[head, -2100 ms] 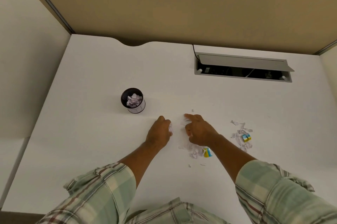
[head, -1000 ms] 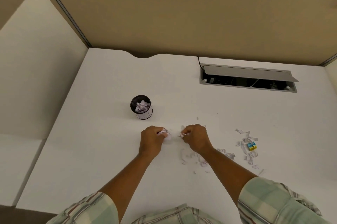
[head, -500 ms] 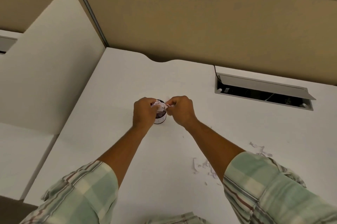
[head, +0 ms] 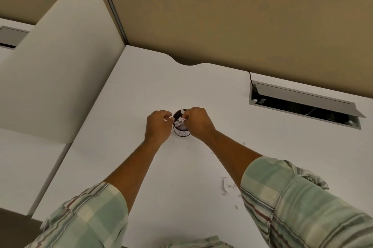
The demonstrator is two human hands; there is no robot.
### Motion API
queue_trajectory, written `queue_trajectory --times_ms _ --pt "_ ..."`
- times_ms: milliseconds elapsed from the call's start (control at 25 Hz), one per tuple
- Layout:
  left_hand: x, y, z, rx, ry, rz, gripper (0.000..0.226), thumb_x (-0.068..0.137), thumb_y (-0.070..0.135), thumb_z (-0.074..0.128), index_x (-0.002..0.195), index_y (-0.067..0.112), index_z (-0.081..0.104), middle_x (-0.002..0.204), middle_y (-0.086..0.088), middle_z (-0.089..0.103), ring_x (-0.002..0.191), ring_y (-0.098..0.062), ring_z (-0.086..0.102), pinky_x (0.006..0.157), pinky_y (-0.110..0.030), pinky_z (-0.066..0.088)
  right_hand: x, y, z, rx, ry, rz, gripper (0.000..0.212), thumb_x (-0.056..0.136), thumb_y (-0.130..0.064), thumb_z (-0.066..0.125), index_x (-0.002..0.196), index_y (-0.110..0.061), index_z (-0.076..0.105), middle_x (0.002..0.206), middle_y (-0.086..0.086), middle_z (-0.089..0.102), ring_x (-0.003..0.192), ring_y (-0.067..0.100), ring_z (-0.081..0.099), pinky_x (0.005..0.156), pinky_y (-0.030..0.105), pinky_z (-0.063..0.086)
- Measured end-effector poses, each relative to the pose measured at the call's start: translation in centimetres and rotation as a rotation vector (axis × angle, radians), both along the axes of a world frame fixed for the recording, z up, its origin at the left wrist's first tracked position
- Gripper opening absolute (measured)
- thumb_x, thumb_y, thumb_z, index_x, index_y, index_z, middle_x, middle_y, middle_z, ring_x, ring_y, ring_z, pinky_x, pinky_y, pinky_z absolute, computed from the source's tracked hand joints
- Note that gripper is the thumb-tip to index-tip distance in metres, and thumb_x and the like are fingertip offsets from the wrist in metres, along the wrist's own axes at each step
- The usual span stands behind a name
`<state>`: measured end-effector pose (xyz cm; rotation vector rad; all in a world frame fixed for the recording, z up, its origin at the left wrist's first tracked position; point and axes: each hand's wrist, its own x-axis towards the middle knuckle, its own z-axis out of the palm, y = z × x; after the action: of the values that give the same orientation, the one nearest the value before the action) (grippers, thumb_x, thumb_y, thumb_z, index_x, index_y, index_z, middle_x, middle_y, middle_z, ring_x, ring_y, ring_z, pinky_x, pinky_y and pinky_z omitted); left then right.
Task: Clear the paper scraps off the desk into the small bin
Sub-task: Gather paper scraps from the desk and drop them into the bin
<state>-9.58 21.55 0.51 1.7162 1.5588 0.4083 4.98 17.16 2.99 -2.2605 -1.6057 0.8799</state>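
Note:
The small black bin (head: 182, 133) stands on the white desk (head: 141, 86), mostly hidden between my two hands. My left hand (head: 158, 126) is at its left rim and my right hand (head: 198, 123) at its right rim. Both hands have their fingers pinched together right above the bin's mouth. White crumpled paper scraps (head: 179, 121) show between the fingertips, at the top of the bin. A few more loose scraps (head: 225, 186) lie on the desk beside my right sleeve, partly covered by it.
An open grey cable hatch (head: 302, 104) is set into the desk at the back right, with a black cord running up from it. Tan partition walls (head: 222, 15) close off the back. A white side panel (head: 60, 62) stands to the left.
Both hands gathered scraps at the desk's middle, then carried them left to the bin. Since half a second ago they hold over its mouth, and my view has tilted upward.

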Motion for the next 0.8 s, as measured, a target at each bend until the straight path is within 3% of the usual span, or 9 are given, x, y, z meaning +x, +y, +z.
queue_trajectory --times_ms 120,240,440,560,680,800 --pt "0.0 -0.2 -0.5 -0.062 -0.002 -0.006 0.024 0.093 0.006 0.067 0.115 0.005 0.077 0.112 -0.013 0.077 0.104 -0.027 0.072 0.097 -0.035 0.058 -1.1 1.2 -0.5 -0.141 -0.057 0.098 0.012 0.091 -0.023 0.069 0.083 -0.014 0.07 0.07 -0.002 0.049 0.074 0.021 0.052 0.064 0.025 0.039" --pt "0.2 -0.1 -0.8 -0.172 -0.066 0.042 0.024 0.089 0.001 0.064 0.106 0.007 0.08 0.097 -0.013 0.08 0.088 -0.029 0.077 0.086 -0.044 0.064 -2.3 2.8 -2.0 -0.283 -0.101 0.094 0.024 0.092 -0.025 0.064 0.069 -0.021 0.058 0.074 -0.001 0.055 0.073 0.023 0.057 0.068 0.027 0.043" --pt "0.5 0.1 -0.8 -0.314 -0.182 0.15 0.024 0.088 -0.007 0.062 0.099 0.005 0.08 0.09 -0.014 0.079 0.07 -0.026 0.078 0.067 -0.033 0.067 -2.8 3.1 -3.5 -0.274 -0.23 0.181 0.014 0.091 -0.012 0.058 0.078 -0.015 0.059 0.08 0.005 0.06 0.076 0.024 0.061 0.072 0.032 0.052" --pt "0.6 0.0 -0.7 -0.32 -0.2 0.167 0.026 0.088 -0.009 0.061 0.097 0.005 0.081 0.089 -0.014 0.079 0.07 -0.028 0.078 0.067 -0.035 0.067 -2.8 3.5 -3.2 -0.319 -0.271 0.258 0.008 0.089 -0.017 0.063 0.082 -0.013 0.062 0.086 0.006 0.064 0.086 0.027 0.064 0.078 0.034 0.054" --pt "0.7 -0.1 -0.6 -0.312 -0.207 0.178 0.027 0.086 -0.011 0.061 0.096 0.004 0.081 0.087 -0.016 0.078 0.071 -0.031 0.078 0.065 -0.035 0.067 -2.7 3.5 -2.7 -0.333 -0.238 0.302 0.03 0.089 -0.016 0.062 0.064 -0.013 0.046 0.066 0.0 0.05 0.076 0.023 0.056 0.07 0.031 0.047" --pt "0.8 -0.4 -0.5 -0.302 -0.218 0.184 0.023 0.084 -0.009 0.064 0.095 0.003 0.081 0.085 -0.017 0.078 0.069 -0.031 0.078 0.066 -0.037 0.067 -1.8 2.3 -2.6 -0.258 -0.149 0.276 0.017 0.092 -0.012 0.058 0.074 -0.01 0.057 0.076 0.006 0.06 0.076 0.022 0.06 0.065 0.028 0.044"
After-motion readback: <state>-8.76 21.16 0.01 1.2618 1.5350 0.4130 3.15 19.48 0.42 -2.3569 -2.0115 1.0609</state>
